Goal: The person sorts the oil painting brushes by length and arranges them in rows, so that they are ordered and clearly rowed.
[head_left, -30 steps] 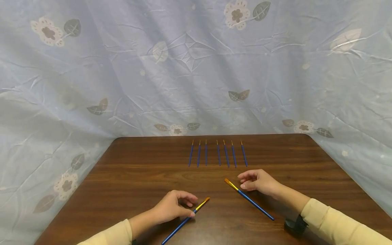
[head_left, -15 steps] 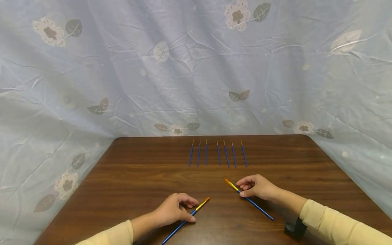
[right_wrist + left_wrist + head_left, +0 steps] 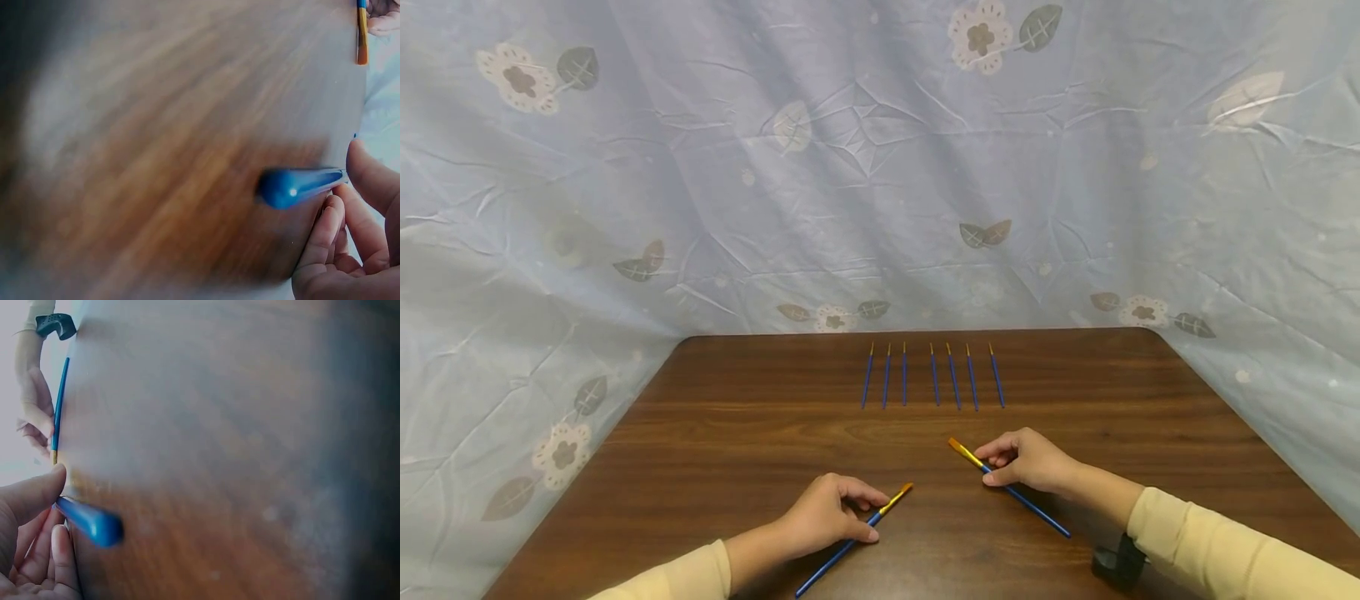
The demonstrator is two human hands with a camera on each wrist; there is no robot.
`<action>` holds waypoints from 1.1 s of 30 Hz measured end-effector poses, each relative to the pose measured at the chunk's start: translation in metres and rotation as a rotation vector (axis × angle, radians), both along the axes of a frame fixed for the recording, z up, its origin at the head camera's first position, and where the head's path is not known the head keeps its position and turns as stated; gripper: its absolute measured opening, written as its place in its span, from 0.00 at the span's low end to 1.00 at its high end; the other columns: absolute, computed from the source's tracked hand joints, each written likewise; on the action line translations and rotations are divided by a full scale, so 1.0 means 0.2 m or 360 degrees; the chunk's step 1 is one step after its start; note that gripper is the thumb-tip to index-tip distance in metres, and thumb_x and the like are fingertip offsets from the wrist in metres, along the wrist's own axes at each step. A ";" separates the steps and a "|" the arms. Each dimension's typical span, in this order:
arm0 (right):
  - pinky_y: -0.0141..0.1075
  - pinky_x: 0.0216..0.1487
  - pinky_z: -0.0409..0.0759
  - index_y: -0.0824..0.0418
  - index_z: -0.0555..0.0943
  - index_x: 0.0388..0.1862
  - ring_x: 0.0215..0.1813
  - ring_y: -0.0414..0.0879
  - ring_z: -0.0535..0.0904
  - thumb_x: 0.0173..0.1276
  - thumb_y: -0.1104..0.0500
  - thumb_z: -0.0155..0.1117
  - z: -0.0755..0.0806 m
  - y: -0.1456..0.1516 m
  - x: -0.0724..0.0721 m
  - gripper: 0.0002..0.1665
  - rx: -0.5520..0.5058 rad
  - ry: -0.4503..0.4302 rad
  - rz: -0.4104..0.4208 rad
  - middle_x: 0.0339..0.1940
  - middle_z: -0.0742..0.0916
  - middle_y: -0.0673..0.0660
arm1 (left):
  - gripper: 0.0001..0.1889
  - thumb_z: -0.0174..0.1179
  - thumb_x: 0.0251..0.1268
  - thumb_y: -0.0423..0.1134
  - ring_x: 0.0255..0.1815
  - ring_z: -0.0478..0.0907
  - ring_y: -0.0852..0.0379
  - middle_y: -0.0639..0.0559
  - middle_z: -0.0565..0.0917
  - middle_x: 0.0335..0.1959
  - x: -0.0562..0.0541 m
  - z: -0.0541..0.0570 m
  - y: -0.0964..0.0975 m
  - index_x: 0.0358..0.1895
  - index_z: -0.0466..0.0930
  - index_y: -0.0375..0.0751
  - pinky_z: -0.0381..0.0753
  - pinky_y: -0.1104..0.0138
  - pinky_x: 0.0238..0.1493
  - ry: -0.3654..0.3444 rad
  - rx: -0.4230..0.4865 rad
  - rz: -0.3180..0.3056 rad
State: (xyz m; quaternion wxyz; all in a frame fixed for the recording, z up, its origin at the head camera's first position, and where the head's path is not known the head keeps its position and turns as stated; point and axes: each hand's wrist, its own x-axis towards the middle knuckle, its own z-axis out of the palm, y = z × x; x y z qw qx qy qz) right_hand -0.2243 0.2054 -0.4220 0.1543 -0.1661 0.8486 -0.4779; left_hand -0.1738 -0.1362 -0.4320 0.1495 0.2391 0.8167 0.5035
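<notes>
Two large paintbrushes with blue handles, gold ferrules and orange bristles lie aslant on the table. My left hand (image 3: 820,521) pinches the left paintbrush (image 3: 829,570), thumb on the handle and forefinger at the ferrule. Around the right paintbrush (image 3: 1037,510) are the thumb and forefinger of my right hand (image 3: 1033,461), close to where handle meets ferrule. Each wrist view shows a blurred blue handle end, the left paintbrush (image 3: 94,525) and the right paintbrush (image 3: 290,187), between thumb and fingers.
Several thin blue paintbrushes (image 3: 934,375) lie in a row at the back of the brown wooden table (image 3: 737,433), bristles facing away. A floral curtain (image 3: 880,208) hangs behind and beside the table. A black device (image 3: 1120,562) sits under the right wrist.
My right hand has come down and nearer, its thumb now over the right paintbrush. The left hand has shifted slightly down along its paintbrush. Both paintbrushes lie as before.
</notes>
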 end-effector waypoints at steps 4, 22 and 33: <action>0.29 0.37 0.79 0.70 0.84 0.47 0.38 0.47 0.74 0.53 0.66 0.77 0.00 0.00 0.00 0.21 -0.0023 0.0002 -0.0005 0.36 0.82 0.56 | 0.18 0.75 0.47 0.31 0.40 0.76 0.56 0.56 0.82 0.37 0.00 0.00 0.00 0.45 0.87 0.42 0.81 0.71 0.40 0.0032 -0.0038 0.0013; 0.31 0.31 0.79 0.67 0.86 0.43 0.34 0.46 0.75 0.53 0.68 0.76 0.01 -0.02 0.00 0.16 0.0087 0.0068 -0.0093 0.30 0.82 0.53 | 0.14 0.73 0.50 0.32 0.39 0.79 0.60 0.59 0.86 0.37 -0.02 0.00 0.01 0.43 0.87 0.41 0.83 0.66 0.46 0.0104 -0.0112 0.0033; 0.34 0.36 0.81 0.68 0.86 0.42 0.35 0.46 0.76 0.54 0.70 0.74 0.04 -0.03 -0.01 0.15 0.0141 0.0027 -0.0098 0.30 0.82 0.53 | 0.10 0.69 0.55 0.28 0.35 0.83 0.55 0.48 0.87 0.36 -0.03 0.02 0.02 0.42 0.86 0.34 0.85 0.68 0.40 -0.0016 0.0027 0.0060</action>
